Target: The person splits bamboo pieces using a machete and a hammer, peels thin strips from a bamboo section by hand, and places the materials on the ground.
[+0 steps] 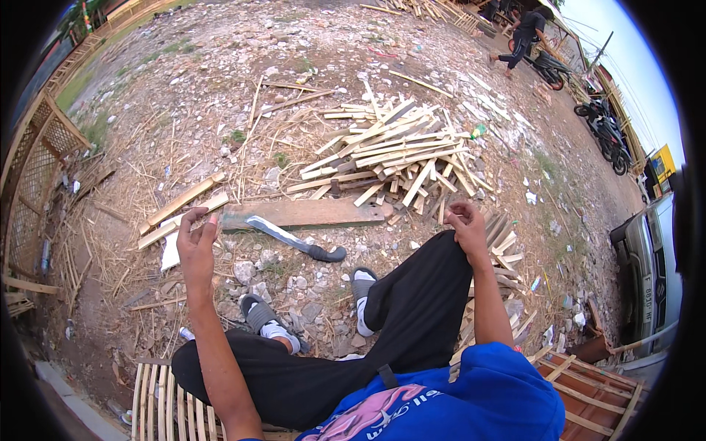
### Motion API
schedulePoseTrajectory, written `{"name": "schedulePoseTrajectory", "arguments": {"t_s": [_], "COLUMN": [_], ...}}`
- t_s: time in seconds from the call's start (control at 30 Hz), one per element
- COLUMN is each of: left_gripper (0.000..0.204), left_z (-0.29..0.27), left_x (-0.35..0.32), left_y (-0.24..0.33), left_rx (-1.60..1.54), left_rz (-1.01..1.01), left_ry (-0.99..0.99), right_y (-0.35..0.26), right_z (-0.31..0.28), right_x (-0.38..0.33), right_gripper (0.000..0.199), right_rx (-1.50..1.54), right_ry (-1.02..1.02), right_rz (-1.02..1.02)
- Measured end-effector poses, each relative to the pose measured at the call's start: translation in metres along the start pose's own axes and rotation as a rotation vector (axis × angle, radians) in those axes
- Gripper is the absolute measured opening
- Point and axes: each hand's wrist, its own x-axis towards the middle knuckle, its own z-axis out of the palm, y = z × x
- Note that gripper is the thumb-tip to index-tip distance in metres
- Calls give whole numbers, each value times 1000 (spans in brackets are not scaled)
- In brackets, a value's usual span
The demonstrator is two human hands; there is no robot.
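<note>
My left hand (197,250) is raised beside the left end of a thick wooden plank (323,213), its fingers loosely bent and apart with nothing between them. Above my right knee hovers my right hand (469,234), fingers curled but parted, and I see nothing in it. A curved machete (278,232) with a dark handle leans on the plank's near edge, between my hands and touched by neither. Two split wood pieces (180,209) lie just beyond my left hand. A big heap of split sticks (412,151) spreads past the plank, and more sticks (504,242) lie right of my right hand.
I sit on a slatted bamboo seat (173,400), feet on stony ground. A lattice panel (37,169) stands at the left. Another slatted frame (588,389) is at the lower right, near a parked car (647,272). Motorcycles (607,136) and a walking person (526,37) are far right.
</note>
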Motion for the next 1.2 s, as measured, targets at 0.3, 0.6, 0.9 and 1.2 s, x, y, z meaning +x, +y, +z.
{"name": "schedulePoseTrajectory", "arguments": {"t_s": [0.3,0.6,0.9,1.2], "left_gripper": [33,33,34,35], "left_z": [-1,3,-5,0], "left_x": [5,7,1,3], "left_y": [-12,-13,-16,-37], "left_rx": [63,79,137,386], "left_rz": [-2,-5,-1,156], "left_ry": [-56,-48,-53,-112], "right_y": [14,-7,15,28], "right_z": [-20,-16,-10,-16], "right_x": [0,0,-4,-10], "right_gripper": [23,29,25,23], "right_rx": [99,-23,335,199], "right_ry": [-52,-166,86,180], "right_rz": [-5,66,54,-20]}}
